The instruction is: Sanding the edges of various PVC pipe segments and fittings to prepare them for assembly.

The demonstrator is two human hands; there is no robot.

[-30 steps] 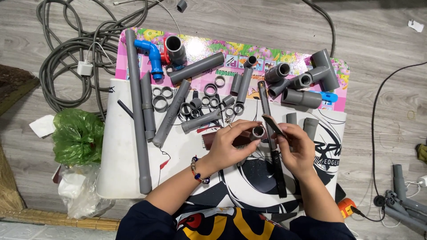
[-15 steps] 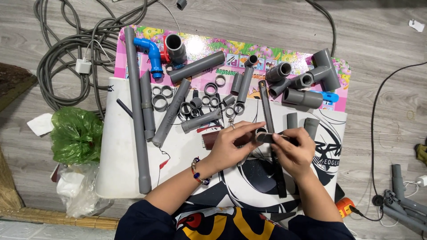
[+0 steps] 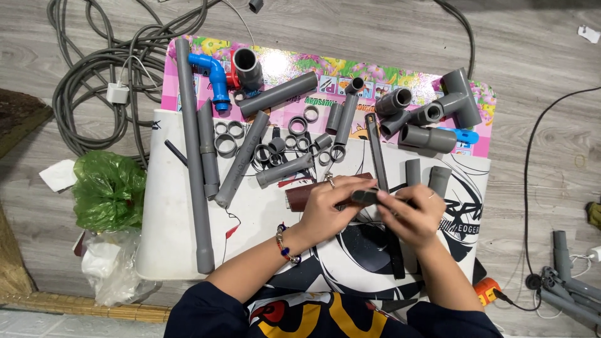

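Gripping one grey fitting (image 3: 365,196), two hands: left hand (image 3: 328,206), right hand (image 3: 410,213)

A short grey pipe piece (image 3: 365,196) lies on its side between both hands, just above the white mat. Its round end points to 9 o'clock. Fingers cover most of it, so only the left end shows.

Grey pipes (image 3: 277,94) & rings (image 3: 225,145); blue elbow (image 3: 213,78); pink floral mat (image 3: 338,66); green bag (image 3: 109,189); white/black board (image 3: 169,213).
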